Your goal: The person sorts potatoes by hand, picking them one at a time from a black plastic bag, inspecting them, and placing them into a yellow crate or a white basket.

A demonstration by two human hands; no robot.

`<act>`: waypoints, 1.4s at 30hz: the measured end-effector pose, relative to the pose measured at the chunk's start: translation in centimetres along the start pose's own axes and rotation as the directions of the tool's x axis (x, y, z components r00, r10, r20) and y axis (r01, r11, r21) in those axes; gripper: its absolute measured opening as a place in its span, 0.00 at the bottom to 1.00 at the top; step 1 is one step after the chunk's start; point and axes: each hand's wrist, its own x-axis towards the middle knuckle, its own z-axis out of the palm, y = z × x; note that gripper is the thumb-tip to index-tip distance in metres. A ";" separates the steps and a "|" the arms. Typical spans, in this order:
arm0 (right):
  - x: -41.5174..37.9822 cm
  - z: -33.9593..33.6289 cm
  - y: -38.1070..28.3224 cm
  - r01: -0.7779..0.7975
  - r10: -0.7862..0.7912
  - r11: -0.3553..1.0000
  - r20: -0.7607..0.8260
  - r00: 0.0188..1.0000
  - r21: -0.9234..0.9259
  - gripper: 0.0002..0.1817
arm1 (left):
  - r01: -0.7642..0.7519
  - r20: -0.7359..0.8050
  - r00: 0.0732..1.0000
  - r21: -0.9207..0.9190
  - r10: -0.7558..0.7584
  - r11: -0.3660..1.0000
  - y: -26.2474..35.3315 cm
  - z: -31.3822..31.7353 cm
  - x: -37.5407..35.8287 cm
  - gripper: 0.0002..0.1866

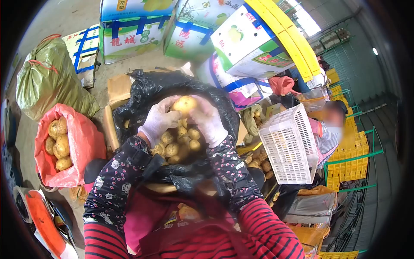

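A pale yellow potato (pixel 185 105) is held up between my two white-gloved hands. My left hand (pixel 158 120) has its fingers curled against the potato's left side. At the potato's right side, my right hand (pixel 209 121) is closed against it, its fingers a little blurred. Below them, several potatoes (pixel 172 150) lie inside a box lined with a black plastic bag (pixel 148 86). The bag's edges are folded out over the cardboard rim.
To the left, an open pink sack (pixel 90 142) holds potatoes, with a tied green sack (pixel 47 82) behind it. Printed fruit cartons (pixel 133 41) stand at the back. On the right are a white plastic crate (pixel 289 144), loose potatoes and another person (pixel 330 138).
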 end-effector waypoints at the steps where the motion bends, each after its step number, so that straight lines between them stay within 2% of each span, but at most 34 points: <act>1: -0.3 -0.1 -0.2 0.013 -0.013 0.999 -0.001 1.000 -0.051 0.20 | -0.022 0.014 1.000 0.066 0.021 0.998 -0.2 0.0 0.0 0.26; 3: -0.4 0.0 -0.1 0.039 -0.039 0.988 0.005 0.999 -0.152 0.18 | -0.005 -0.025 1.000 0.062 0.006 0.998 -0.2 0.1 -0.2 0.26; 4: 0.0 -0.2 0.6 -0.012 -0.018 0.977 -0.141 0.990 -0.214 0.15 | 0.008 -0.022 1.000 0.043 -0.007 0.999 0.1 0.1 -0.3 0.26; 5: 0.3 -0.8 1.4 -0.018 -0.011 0.983 -0.158 0.987 -0.182 0.14 | 0.023 -0.018 1.000 0.024 -0.022 0.999 0.3 0.1 -0.4 0.26; 7: 1.1 -1.5 2.2 -0.026 0.004 0.993 -0.185 0.983 -0.118 0.13 | -0.082 0.022 0.996 0.069 0.081 0.994 -0.1 -0.1 -0.3 0.26; 8: 1.0 -2.0 2.3 -0.050 0.028 0.988 -0.151 0.988 -0.144 0.14 | -0.134 0.040 0.991 0.086 0.131 0.987 -0.4 -0.2 -0.3 0.26; 11: 0.3 -1.5 0.7 -0.084 0.103 0.989 -0.156 0.982 0.124 0.18 | -0.176 0.000 0.984 0.204 0.179 0.963 -0.6 -0.6 0.0 0.26; 12: -0.1 -1.3 0.1 -0.171 0.173 0.980 -0.019 0.985 0.107 0.24 | -0.210 -0.017 0.975 0.263 0.222 0.942 -0.4 -0.5 -0.1 0.26; 14: -0.3 -0.3 0.6 -0.137 0.134 0.985 0.035 0.990 0.102 0.25 | -0.262 -0.038 0.954 0.377 0.298 0.888 -0.2 -0.2 -0.5 0.26; 17: 0.0 -0.1 1.9 -0.121 0.117 0.982 0.038 0.992 0.143 0.26 | -0.356 -0.002 0.890 0.623 0.457 0.696 -1.3 -0.9 0.4 0.26; 20: -0.1 0.4 2.0 -0.091 0.089 0.982 0.020 0.996 0.163 0.25 | -0.313 -0.045 0.886 0.676 0.461 0.668 -0.1 -0.4 -0.8 0.24; 23: -0.3 0.5 2.3 -0.079 0.079 0.974 0.011 0.997 0.212 0.25 | -0.296 -0.055 0.920 0.553 0.388 0.779 -0.5 -0.5 -0.6 0.21; 26: -0.8 0.5 2.1 -0.064 0.062 0.956 0.017 0.998 0.287 0.25 | -0.256 -0.160 0.934 0.318 0.318 0.913 -1.8 -1.2 1.0 0.19; 27: -1.0 0.3 2.0 -0.063 0.055 0.945 0.036 0.998 0.320 0.24 | -0.194 -0.135 0.964 0.221 0.227 0.956 -0.6 -1.7 0.7 0.19; 28: -1.2 0.1 1.8 -0.063 0.047 0.933 0.054 0.997 0.353 0.24 | -0.188 -0.130 0.969 0.155 0.209 0.970 -0.2 -1.4 0.5 0.20; 29: -1.2 0.2 1.8 -0.007 0.002 0.943 0.016 1.000 0.332 0.25 | -0.181 -0.123 0.974 0.088 0.191 0.980 0.0 -1.1 0.5 0.21; 32: -1.1 0.4 2.1 0.134 -0.126 0.966 -0.053 0.991 0.221 0.27 | 0.001 -0.041 0.999 -0.160 -0.008 0.987 1.0 -0.6 -0.1 0.24; 35: -0.8 0.4 2.7 0.221 -0.220 0.973 -0.024 0.975 0.071 0.29 | 0.078 0.132 0.990 -0.190 -0.054 0.979 -0.2 -1.3 0.3 0.26; 36: -1.1 0.9 2.6 0.242 -0.241 0.969 -0.025 0.970 0.052 0.29 | 0.006 0.073 0.997 -0.178 0.007 0.984 0.4 -0.8 -0.4 0.25; 39: -1.3 1.3 2.4 0.280 -0.280 0.960 -0.025 0.960 0.017 0.29 | -0.135 0.054 0.988 -0.158 0.145 0.978 -0.2 -1.0 0.1 0.25; 42: -1.6 1.6 1.7 0.251 -0.248 0.963 -0.039 0.968 0.097 0.29 | -0.146 -0.055 0.989 -0.141 0.139 0.979 0.4 -0.6 -0.3 0.25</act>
